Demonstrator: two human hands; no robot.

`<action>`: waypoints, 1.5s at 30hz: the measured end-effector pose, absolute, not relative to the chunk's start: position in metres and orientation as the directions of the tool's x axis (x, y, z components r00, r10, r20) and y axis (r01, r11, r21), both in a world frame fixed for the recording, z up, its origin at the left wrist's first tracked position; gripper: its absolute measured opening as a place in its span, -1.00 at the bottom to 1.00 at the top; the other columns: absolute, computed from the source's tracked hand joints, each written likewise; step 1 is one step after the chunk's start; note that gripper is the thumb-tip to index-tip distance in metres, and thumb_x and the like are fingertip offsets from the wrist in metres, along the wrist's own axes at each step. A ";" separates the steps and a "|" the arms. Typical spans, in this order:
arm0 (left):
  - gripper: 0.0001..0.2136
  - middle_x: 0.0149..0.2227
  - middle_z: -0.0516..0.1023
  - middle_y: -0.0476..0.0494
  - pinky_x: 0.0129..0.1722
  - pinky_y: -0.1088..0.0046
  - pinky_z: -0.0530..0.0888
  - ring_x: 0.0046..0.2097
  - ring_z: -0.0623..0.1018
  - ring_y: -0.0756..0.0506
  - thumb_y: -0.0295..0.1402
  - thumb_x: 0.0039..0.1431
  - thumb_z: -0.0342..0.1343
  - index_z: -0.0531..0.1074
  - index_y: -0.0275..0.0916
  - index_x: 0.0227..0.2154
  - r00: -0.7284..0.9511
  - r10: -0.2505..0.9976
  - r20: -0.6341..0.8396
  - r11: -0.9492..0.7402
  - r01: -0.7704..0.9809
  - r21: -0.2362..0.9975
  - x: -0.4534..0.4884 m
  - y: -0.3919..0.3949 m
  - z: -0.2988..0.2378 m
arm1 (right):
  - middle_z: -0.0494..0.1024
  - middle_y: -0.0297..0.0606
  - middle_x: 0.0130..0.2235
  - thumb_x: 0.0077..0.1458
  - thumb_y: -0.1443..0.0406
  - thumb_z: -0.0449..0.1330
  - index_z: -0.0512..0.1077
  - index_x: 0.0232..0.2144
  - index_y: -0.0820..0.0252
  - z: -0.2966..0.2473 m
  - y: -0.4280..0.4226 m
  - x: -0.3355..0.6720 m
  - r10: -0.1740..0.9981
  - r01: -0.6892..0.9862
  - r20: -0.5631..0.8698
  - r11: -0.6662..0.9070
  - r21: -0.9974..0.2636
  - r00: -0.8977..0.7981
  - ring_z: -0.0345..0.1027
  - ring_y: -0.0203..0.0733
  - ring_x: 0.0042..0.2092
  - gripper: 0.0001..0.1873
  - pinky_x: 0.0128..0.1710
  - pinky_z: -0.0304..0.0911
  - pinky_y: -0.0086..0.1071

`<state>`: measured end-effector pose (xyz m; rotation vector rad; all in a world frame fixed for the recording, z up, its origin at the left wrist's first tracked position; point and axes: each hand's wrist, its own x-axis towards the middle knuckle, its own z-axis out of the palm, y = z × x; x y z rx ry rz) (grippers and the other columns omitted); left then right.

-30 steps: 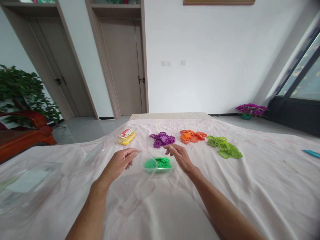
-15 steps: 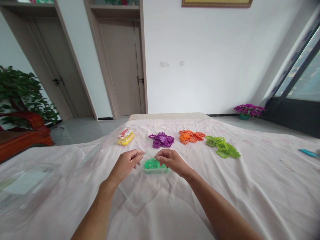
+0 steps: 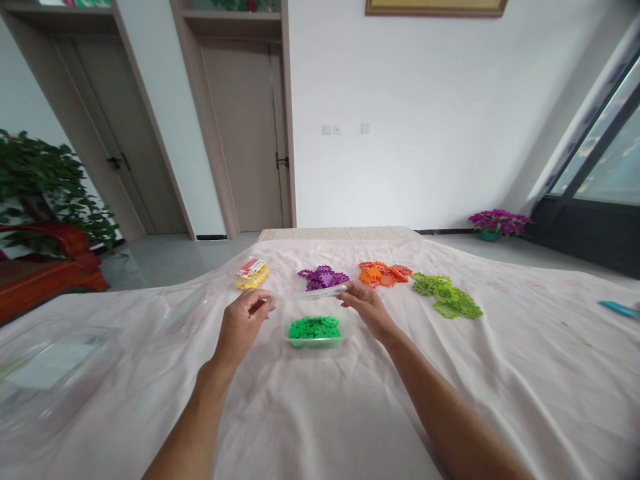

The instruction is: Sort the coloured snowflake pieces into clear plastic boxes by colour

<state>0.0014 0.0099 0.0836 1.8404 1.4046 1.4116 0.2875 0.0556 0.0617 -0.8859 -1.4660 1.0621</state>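
Green pieces (image 3: 315, 328) fill the uncovered clear tub (image 3: 317, 343); left hand (image 3: 245, 317) and right hand (image 3: 367, 307) pinch opposite ends of a clear lid (image 3: 323, 293) near it; yellow pieces (image 3: 253, 283) sit boxed, while purple pile (image 3: 325, 277), orange pile (image 3: 383, 274) and lime pile (image 3: 450, 297) lie loose

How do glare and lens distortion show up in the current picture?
Head view: the far-left door and far-right window lean, probably wide-angle distortion; head view: pale sheen on the floor; head view: the clear plastic piece at centre reads mostly as a pale streak.
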 end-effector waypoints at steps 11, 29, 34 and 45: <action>-0.65 -0.04 0.56 -0.08 0.08 0.36 0.38 0.01 0.52 -0.12 -0.56 0.07 -0.04 0.54 -0.11 -0.19 0.289 0.874 0.390 -0.472 0.691 0.548 0.013 0.017 0.054 | 0.59 -0.19 -0.19 -0.06 0.22 0.18 0.58 -0.21 0.15 0.018 0.076 0.299 0.948 0.350 0.309 0.264 -0.899 0.078 0.40 -0.16 -0.27 -0.66 -0.25 0.33 -0.30; -0.61 -0.50 0.56 -0.09 -0.44 0.46 0.34 -0.48 0.55 -0.09 0.03 0.11 0.03 0.42 -0.21 -0.52 0.059 0.989 -0.133 0.059 0.677 0.734 0.003 0.016 0.048 | 0.58 -0.28 -0.36 -0.02 0.32 0.06 0.58 -0.13 0.17 0.015 0.078 0.299 0.972 0.373 0.227 0.234 -0.898 -0.062 0.38 -0.26 -0.42 -0.57 -0.49 0.24 -0.45; -0.48 -0.48 0.56 -0.13 -0.45 0.46 0.39 -0.48 0.55 -0.08 0.16 0.05 0.03 0.46 -0.29 -0.45 0.177 0.949 -0.260 0.145 0.489 0.860 0.004 0.016 0.041 | 0.57 -0.29 -0.40 -0.04 0.34 0.03 0.57 -0.14 0.17 0.015 0.077 0.297 0.973 0.407 0.230 0.218 -0.887 -0.019 0.36 -0.27 -0.46 -0.55 -0.47 0.24 -0.42; -0.44 -0.57 0.48 -0.07 -0.55 0.50 0.28 -0.60 0.43 0.01 0.21 -0.07 0.10 0.41 -0.31 -0.51 0.208 0.948 -0.241 0.144 0.395 0.907 0.005 0.023 0.029 | 0.50 -0.33 -0.48 -0.06 0.31 -0.01 0.54 -0.13 0.18 0.013 0.074 0.291 0.974 0.453 0.222 0.177 -0.874 0.047 0.31 -0.26 -0.48 -0.54 -0.52 0.17 -0.45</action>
